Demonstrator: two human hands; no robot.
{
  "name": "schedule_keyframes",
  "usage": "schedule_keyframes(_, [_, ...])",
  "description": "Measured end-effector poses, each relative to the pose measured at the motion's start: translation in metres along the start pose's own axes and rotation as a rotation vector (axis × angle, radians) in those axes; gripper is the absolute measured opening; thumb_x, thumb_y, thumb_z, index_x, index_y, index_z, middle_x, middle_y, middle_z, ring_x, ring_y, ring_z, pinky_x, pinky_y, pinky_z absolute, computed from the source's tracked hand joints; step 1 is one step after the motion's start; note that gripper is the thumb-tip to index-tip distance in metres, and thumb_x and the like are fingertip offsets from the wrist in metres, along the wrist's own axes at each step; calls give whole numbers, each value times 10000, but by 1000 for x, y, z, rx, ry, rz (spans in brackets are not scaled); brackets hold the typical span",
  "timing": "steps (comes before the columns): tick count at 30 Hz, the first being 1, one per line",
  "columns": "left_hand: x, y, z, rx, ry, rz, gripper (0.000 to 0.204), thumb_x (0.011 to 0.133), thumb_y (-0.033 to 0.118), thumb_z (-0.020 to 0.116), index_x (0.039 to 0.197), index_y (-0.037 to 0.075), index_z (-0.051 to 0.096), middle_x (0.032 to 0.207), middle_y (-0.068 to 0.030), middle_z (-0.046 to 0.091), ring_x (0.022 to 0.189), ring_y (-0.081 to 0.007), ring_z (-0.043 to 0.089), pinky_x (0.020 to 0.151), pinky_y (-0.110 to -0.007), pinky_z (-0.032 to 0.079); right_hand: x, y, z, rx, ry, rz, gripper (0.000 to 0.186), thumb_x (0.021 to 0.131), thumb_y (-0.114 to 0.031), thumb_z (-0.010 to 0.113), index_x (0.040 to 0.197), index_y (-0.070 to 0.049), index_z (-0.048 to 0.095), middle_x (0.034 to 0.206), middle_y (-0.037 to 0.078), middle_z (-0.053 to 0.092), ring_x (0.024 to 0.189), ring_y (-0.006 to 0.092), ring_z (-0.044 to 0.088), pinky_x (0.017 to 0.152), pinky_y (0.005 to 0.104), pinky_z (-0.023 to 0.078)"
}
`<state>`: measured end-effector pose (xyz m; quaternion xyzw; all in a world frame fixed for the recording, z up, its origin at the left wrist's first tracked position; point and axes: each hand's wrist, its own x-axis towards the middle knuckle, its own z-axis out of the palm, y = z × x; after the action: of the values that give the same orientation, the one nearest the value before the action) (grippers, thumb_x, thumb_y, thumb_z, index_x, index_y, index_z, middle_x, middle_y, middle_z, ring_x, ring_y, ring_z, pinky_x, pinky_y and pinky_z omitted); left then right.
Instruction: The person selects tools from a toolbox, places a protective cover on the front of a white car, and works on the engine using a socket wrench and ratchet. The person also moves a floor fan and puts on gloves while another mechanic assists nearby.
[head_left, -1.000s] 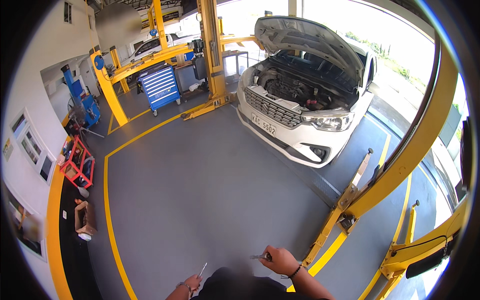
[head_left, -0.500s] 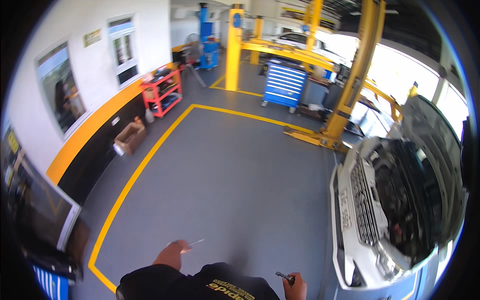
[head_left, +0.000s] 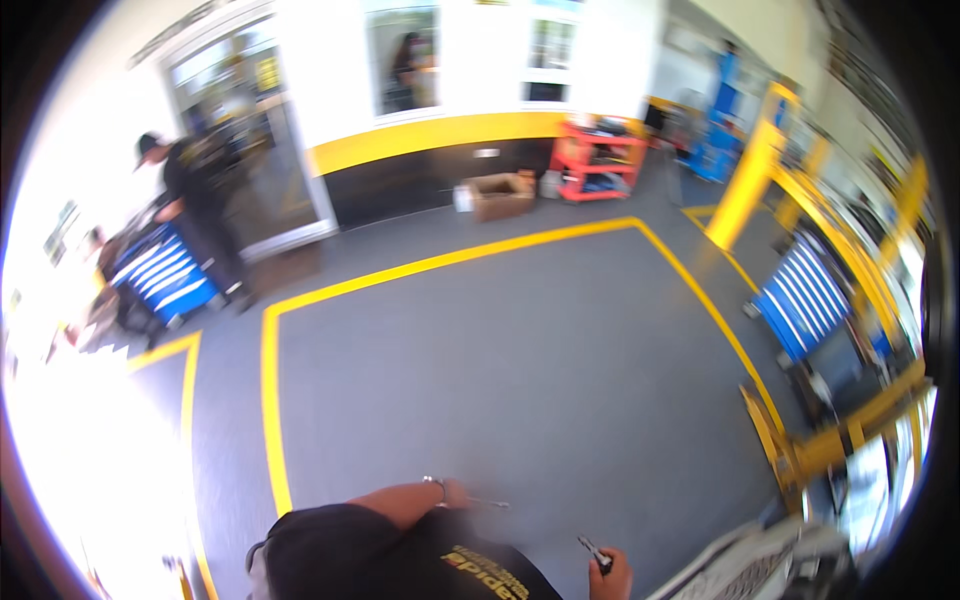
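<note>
Sitting just beyond the right hand, that white car could get scratched, I reckon, should a tool swing wide. Between both wrists shows a black shirt. Well apart, the right grips a dark-handled metal tool; the left hand holds a thin metal tool, which a loose hold might drop. Yellow lettering, smeared, marks the shirt.

Shop floor was plain grey, yellow lines boxing off big patch. Open cardboard box sat near red tool cart; yellow lift post and blue drawer cabinet stood right, second blue drawer cabinet left.
</note>
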<state>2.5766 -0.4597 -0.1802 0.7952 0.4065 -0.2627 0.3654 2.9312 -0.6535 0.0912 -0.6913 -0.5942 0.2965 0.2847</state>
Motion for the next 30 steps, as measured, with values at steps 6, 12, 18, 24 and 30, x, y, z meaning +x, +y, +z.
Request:
schedule_keyframes(6, [-188,-149,97,-555,279,-1099,615,973,609,535,1257,100,733,1269,-165,715,1234,-352,651,1052,-464,506,61,118,-16,-256,-56,80,348,932,-353,747,1036,-32,663,846,141,645,731,256,573,706,430,501])
schedule_keyframes(12, [-308,-55,180,-1158,910,-1799,627,995,564,566,1152,-19,733,1174,-264,719,1154,-406,681,946,-474,542,191,29,-23,118,-72,-302,271,930,-281,760,1004,-37,667,782,68,641,684,203,581,651,375,499])
schedule_keyframes(18, [-107,65,157,-1349,577,-1829,607,991,551,592,1230,5,708,1257,-220,706,1187,-391,674,994,-473,547,344,66,-80,335,-43,-267,271,890,-147,812,1035,-8,629,737,1,615,653,107,538,608,293,465])
schedule_keyframes(24, [206,32,-126,-576,-55,-723,767,955,709,471,1286,55,699,1331,-239,663,1292,-415,595,1091,-492,462,463,119,-208,451,189,27,230,901,-148,815,927,-10,633,721,-33,590,650,44,500,579,249,427])
schedule_keyframes(30, [461,92,-598,-737,364,-371,603,1004,569,582,819,2,669,762,-141,682,711,-216,691,621,-373,555,541,208,-330,915,687,181,218,984,-207,691,1020,-6,614,734,4,544,640,100,499,596,285,432])
